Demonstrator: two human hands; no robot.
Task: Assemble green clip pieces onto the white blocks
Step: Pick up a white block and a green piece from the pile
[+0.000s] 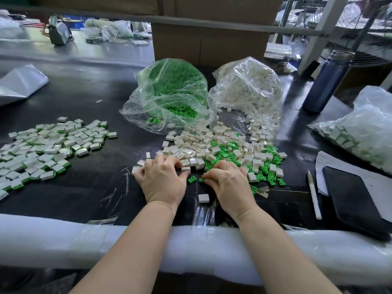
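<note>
My left hand lies palm down at the near edge of a mixed pile of white blocks, its curled fingers around a white block at its fingertips. My right hand rests among loose green clips, fingertips pinching a green clip. Another green clip lies between the hands. A single white block sits just in front of my right wrist. Finished white blocks with green edges spread out at the left.
An open bag of green clips and a bag of white blocks stand behind the pile. At the right are a blue bottle, another filled bag, a black phone and a white pen. A padded table edge runs along the front.
</note>
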